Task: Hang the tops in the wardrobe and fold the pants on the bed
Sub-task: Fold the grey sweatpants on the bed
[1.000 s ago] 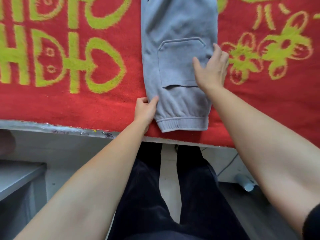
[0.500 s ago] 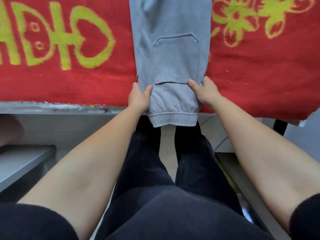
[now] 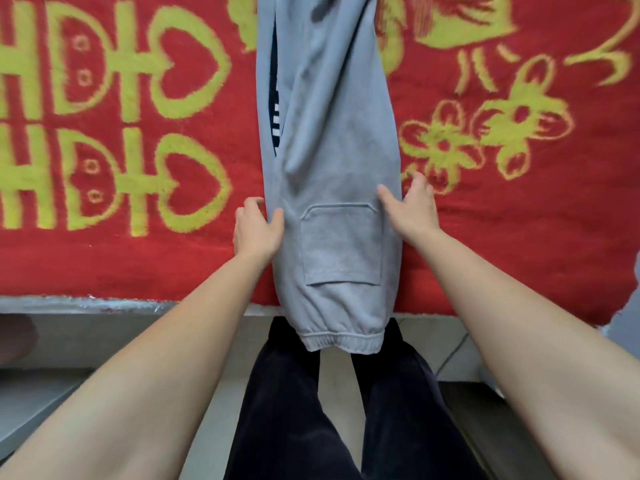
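Left hand (image 3: 256, 231), right hand (image 3: 412, 212), fleecy pants (image 3: 334, 140)

Even, soft daylight, no glare.
Slight motion blur softens the red blanket (image 3: 138, 258); wide-angle bending curves the edges; shadows are faint.
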Available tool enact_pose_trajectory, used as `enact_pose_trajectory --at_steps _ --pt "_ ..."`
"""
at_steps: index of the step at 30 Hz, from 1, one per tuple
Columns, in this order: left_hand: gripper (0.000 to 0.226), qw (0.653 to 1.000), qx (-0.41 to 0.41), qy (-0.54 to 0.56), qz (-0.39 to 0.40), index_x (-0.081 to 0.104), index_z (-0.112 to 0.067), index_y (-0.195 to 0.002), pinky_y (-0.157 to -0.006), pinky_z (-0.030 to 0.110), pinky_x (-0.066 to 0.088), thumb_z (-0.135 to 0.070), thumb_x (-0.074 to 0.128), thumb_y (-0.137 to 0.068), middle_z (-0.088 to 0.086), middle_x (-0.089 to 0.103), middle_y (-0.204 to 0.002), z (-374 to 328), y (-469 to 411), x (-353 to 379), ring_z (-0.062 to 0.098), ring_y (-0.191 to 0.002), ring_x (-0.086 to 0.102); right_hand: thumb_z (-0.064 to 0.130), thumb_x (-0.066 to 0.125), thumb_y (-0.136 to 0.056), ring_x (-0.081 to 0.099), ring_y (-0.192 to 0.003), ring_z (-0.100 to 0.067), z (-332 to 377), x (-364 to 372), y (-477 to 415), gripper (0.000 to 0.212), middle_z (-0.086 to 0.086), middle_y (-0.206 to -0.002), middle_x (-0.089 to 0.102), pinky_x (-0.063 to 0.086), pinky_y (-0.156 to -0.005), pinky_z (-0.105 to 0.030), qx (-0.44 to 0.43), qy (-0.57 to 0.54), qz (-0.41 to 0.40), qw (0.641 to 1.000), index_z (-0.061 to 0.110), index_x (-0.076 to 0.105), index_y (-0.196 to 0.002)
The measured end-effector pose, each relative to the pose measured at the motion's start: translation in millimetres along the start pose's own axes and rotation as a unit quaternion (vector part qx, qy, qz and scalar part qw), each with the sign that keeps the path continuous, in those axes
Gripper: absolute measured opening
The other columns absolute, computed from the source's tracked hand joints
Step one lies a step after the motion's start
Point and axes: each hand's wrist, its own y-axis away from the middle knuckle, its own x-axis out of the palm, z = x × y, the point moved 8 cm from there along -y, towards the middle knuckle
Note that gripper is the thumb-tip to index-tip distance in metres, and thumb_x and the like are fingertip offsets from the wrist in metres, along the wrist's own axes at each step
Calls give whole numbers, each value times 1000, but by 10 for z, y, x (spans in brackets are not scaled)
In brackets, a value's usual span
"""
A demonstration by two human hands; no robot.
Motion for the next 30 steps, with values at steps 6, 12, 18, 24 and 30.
enact_pose_trajectory --at_steps 6,12,18,24,30 --pt "32 996 80 39 -15 59 -15 -115 -90 35 47 -35 54 -92 3 66 -109 -969 -821 -349 24 -103 61 39 56 -94 48 -126 -28 1107 -345 -833 54 -14 -135 50 34 -107 -33 -107 11 -70 992 14 46 -140" --pt "39 990 135 26 -21 65 -16 -114 -88 33 47 -46 57 -91 -3 67 -106 -1518 -1331 -366 20 -104 61 27 52 -97 58 -117 -22 1940 -284 -1421 37 -7 -125 64 36 -101 -27 -182 14 -58 981 11 59 -129" --pt "32 987 142 69 36 73 -24 -101 -86 32 53 -48 72 -80 -10 69 -88 -1724 -1759 -174 12 -91 66 32 50 -87 67 -96 -28 2592 -231 -1969 22 -2 -86 70 50 -93 -40 -196 -47 -75 977 21 68 -79" --pt "8 955 114 247 114 66 -14 -85 -72 25 49 -15 74 -84 -1 64 -78 -1744 -1970 8 10 -72 58 68 52 -60 66 -104 -26 2716 -31 -2842 74 -3 -123 66 57 -87 -41 -89 -225 -126 962 12 70 -105" --pt "17 894 -9 412 178 57 -18 -77 -70 33 41 -17 63 -61 8 51 -81 -1681 -1980 -133 20 -77 48 19 50 -94 55 -119 -18 3254 -425 -2413 43 -6 -134 61 37 -100 -21 -165 -212 -206 941 10 53 -136"
